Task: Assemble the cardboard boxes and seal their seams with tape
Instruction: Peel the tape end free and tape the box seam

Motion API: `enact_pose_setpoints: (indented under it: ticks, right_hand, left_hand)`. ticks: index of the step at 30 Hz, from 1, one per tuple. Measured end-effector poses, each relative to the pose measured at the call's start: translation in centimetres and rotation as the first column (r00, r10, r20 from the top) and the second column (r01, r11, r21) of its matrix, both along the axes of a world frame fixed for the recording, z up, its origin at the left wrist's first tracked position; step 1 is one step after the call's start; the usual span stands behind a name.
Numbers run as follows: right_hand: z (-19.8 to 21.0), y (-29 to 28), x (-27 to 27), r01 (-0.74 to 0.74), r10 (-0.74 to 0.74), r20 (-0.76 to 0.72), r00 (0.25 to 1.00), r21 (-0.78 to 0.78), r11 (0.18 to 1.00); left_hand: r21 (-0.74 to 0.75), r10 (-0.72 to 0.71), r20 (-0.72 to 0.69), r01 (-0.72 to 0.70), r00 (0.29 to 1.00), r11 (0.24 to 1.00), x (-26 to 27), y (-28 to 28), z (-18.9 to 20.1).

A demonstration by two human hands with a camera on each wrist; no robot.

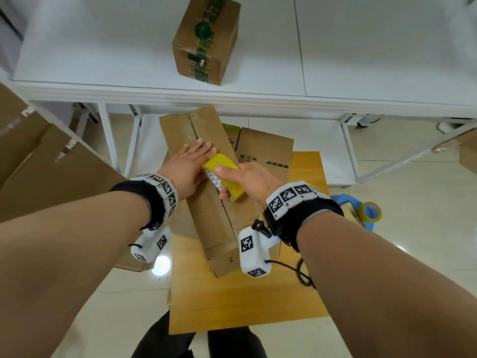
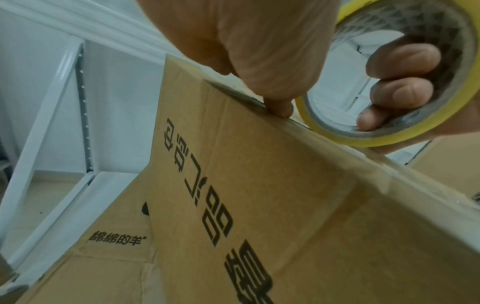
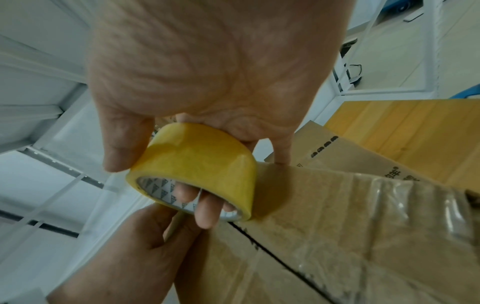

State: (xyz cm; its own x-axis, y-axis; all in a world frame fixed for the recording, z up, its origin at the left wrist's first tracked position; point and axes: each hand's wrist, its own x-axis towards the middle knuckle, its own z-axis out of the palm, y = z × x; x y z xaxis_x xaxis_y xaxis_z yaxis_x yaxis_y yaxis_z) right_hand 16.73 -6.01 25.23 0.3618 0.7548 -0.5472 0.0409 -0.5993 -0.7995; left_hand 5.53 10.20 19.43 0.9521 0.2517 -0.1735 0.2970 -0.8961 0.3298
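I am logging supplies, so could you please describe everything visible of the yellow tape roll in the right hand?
The yellow roll of packing tape has a glossy outer wrap and a white core printed with grey triangles. The right hand grips it, fingers through the core and thumb outside. It rests against the brown cardboard box at its centre seam.

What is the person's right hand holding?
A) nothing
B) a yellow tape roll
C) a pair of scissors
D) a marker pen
B: the right hand grips the yellow tape roll, its fingers hooked through the core, just above the seam of the box that the left hand presses flat.
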Motion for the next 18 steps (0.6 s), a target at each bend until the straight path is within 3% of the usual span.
enact_pose_setpoints:
  ticks: [5,8,12,18]
  right_hand:
    - [0.4,-0.7,-0.4,0.123,-0.123,0.010,0.992,0.006,0.992]
    - [0.5,-0.4,-1.7,0.190,-0.190,0.003,0.982,-0.007,0.982]
    - [1.0,0.5,-3.3,0.249,-0.249,-0.025,0.968,-0.021,0.968]
    - [2.5,0.7,-4.6,0.254,-0.251,0.059,0.966,-0.050,0.966]
  left_hand:
    - [-0.111,-0.018,-0.003,0.018,1.000,0.994,0.3,-0.4,0.2]
    - [-0.174,0.074,0.004,-0.072,0.997,0.982,-0.4,-0.2,0.6]
    - [-0.167,0.046,0.014,-0.043,0.999,0.985,-0.8,0.9,0.1]
    - [-0.173,0.053,-0.010,-0.054,0.999,0.983,-0.5,0.6,-0.2]
